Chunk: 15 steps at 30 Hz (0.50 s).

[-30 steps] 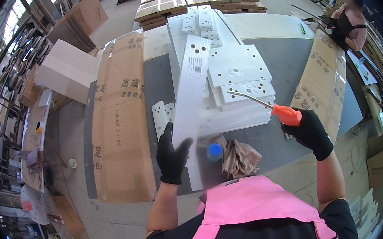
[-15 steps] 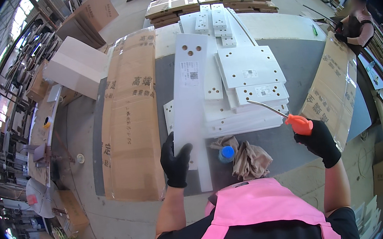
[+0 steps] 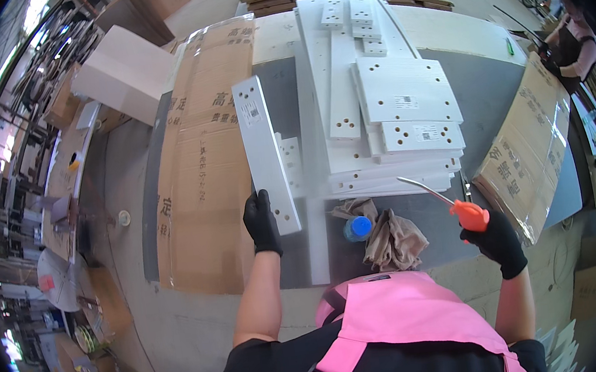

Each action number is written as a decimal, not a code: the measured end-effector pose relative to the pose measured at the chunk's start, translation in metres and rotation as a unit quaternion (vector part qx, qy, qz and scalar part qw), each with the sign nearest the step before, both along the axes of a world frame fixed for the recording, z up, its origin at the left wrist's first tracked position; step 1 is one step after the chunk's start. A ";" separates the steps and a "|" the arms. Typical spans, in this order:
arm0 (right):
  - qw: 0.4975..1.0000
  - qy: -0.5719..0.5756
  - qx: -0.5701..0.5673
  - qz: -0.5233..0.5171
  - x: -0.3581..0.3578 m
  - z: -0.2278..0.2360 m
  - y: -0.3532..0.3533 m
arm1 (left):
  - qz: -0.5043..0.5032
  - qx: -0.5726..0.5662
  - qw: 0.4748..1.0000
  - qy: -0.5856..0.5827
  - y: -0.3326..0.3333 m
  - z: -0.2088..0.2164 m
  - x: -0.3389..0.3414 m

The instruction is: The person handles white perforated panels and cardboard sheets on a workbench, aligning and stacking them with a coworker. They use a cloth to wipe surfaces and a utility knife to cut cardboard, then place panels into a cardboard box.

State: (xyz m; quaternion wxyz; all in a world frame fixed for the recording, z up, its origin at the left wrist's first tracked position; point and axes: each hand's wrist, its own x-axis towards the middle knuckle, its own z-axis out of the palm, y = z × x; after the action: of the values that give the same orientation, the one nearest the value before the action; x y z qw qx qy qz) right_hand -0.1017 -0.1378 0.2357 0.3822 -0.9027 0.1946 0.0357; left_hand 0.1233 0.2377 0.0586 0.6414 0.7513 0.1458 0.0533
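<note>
1. Two black-gloved hands work over a grey desk.
2. Left hand has its fingers wrapped on the near end of a long white drilled panel, which lies lengthwise away from the person, partly over flattened cardboard.
3. Right hand has its fingers closed around the orange handle of a screwdriver, shaft pointing up-left toward the stack of white panels.
4. Between the hands, a blue bottle cap sits against a crumpled brown rag.
5. Another person stands at the far right.
</note>
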 end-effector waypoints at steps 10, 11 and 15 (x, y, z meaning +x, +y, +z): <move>0.992 0.095 0.047 -0.074 0.002 0.015 -0.006 | -0.104 0.151 0.981 0.058 -0.044 -0.078 0.067; 0.991 0.102 0.049 -0.078 0.004 0.017 -0.006 | -0.169 0.263 0.950 -0.016 -0.050 -0.081 0.070; 0.987 0.101 0.086 -0.091 0.011 0.017 -0.006 | -0.120 0.469 0.873 -0.062 -0.059 -0.090 0.062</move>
State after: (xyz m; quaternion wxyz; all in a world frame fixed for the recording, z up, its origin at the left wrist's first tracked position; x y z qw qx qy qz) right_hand -0.0911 -0.1442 0.2523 0.4382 -0.8369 0.3096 0.1081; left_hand 0.1853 0.1787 -0.0318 0.2233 0.9707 -0.0274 0.0844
